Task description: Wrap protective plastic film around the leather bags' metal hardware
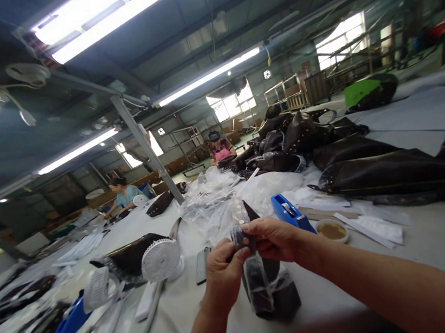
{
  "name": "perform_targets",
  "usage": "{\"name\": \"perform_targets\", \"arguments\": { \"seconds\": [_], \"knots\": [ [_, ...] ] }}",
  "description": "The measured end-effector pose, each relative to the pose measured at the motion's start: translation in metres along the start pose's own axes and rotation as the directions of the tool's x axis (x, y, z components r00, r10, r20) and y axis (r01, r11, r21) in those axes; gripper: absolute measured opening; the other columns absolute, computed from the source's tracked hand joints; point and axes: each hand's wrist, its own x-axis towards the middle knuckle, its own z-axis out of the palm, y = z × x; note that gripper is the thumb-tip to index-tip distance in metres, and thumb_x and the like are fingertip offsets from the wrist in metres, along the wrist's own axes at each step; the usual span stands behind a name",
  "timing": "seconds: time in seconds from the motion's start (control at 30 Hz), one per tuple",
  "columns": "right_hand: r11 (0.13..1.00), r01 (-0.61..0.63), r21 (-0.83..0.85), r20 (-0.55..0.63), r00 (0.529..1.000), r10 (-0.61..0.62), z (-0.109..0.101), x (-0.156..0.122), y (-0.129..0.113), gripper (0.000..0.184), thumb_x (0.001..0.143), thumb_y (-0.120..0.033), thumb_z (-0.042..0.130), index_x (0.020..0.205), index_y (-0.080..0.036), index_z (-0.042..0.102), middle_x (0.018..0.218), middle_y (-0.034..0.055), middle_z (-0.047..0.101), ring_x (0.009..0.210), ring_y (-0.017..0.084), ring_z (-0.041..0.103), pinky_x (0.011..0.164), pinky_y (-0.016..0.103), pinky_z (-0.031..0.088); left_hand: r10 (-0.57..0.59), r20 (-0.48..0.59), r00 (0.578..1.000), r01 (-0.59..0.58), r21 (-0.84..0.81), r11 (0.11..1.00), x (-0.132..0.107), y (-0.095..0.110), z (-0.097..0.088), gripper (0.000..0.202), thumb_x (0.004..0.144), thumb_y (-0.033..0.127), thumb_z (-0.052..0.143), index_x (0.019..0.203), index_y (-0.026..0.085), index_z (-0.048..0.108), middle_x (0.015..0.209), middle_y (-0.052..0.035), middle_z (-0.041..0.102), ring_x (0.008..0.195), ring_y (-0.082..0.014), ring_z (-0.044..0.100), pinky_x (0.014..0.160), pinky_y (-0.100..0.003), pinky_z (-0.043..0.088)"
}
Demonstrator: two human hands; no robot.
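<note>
Both of my hands meet over the grey table (pixel 420 238), pinching a dark leather piece wrapped in a clear plastic bag (pixel 263 287). My left hand (pixel 222 275) grips the bag's top from the left, fingers closed. From the right, my right hand (pixel 275 238) holds the same top edge between thumb and fingers. The bag hangs down from my fingers, its lower end at the table's near edge. A dark pointed flap sticks up behind my fingers.
A blue tape dispenser (pixel 290 212) and a small dish of brown paste (pixel 331 230) sit just right of my hands. White desk fans (pixel 161 259) stand left. Dark leather bags (pixel 391 171) pile at right. Loose plastic bags (pixel 210 201) lie behind. Two people work farther along the table.
</note>
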Motion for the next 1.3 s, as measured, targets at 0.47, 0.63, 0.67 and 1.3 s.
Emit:
{"name": "perform_targets", "arguments": {
  "seconds": [0.47, 0.63, 0.67, 1.3],
  "knots": [
    [-0.079, 0.053, -0.995, 0.089, 0.805, -0.587, -0.004, 0.024, 0.026, 0.019, 0.092, -0.025, 0.052, 0.084, -0.012, 0.065, 0.086, 0.0129, 0.068, 0.076, 0.021, 0.06, 0.067, 0.031, 0.039, -0.34, 0.111, 0.934, 0.356, -0.368, 0.859, 0.049, -0.039, -0.001, 0.041, 0.073, 0.051, 0.079, 0.071, 0.012, 0.068, 0.054, 0.0057, 0.047, 0.046, -0.0047, 0.028, 0.045, -0.022, 0.018],
    [0.528, 0.26, -0.808, 0.036, 0.917, -0.397, -0.022, 0.037, 0.01, 0.038, 0.089, -0.047, 0.06, 0.066, -0.017, 0.053, 0.06, -0.0023, 0.049, 0.054, 0.01, 0.043, 0.052, 0.024, 0.032, -0.306, 0.043, 0.951, 0.301, -0.343, 0.89, 0.043, -0.047, -0.002, 0.028, 0.078, 0.042, 0.076, 0.077, 0.013, 0.074, 0.06, 0.0033, 0.053, 0.054, -0.0089, 0.041, 0.054, -0.023, 0.032],
    [0.733, 0.209, -0.647, -0.023, 0.956, -0.293, -0.026, 0.042, 0.006, 0.044, 0.088, -0.053, 0.06, 0.064, -0.018, 0.05, 0.055, -0.0056, 0.041, 0.048, 0.008, 0.033, 0.046, 0.022, 0.025, -0.259, 0.012, 0.966, 0.252, -0.277, 0.927, 0.041, -0.048, -0.002, 0.023, 0.079, 0.037, 0.076, 0.074, 0.014, 0.074, 0.062, 0.0024, 0.055, 0.059, -0.0107, 0.046, 0.058, -0.024, 0.035],
    [-0.044, 0.117, -0.992, 0.121, 0.815, -0.567, -0.04, 0.072, 0.023, 0.018, 0.091, -0.026, 0.054, 0.089, -0.012, 0.066, 0.091, 0.0122, 0.068, 0.082, 0.021, 0.06, 0.073, 0.032, 0.044, -0.38, 0.057, 0.923, 0.371, -0.393, 0.842, 0.079, -0.077, 0.005, 0.04, 0.074, 0.051, 0.077, 0.077, 0.012, 0.071, 0.055, 0.0046, 0.051, 0.045, -0.0045, 0.032, 0.044, -0.019, 0.026]
  ]
}}
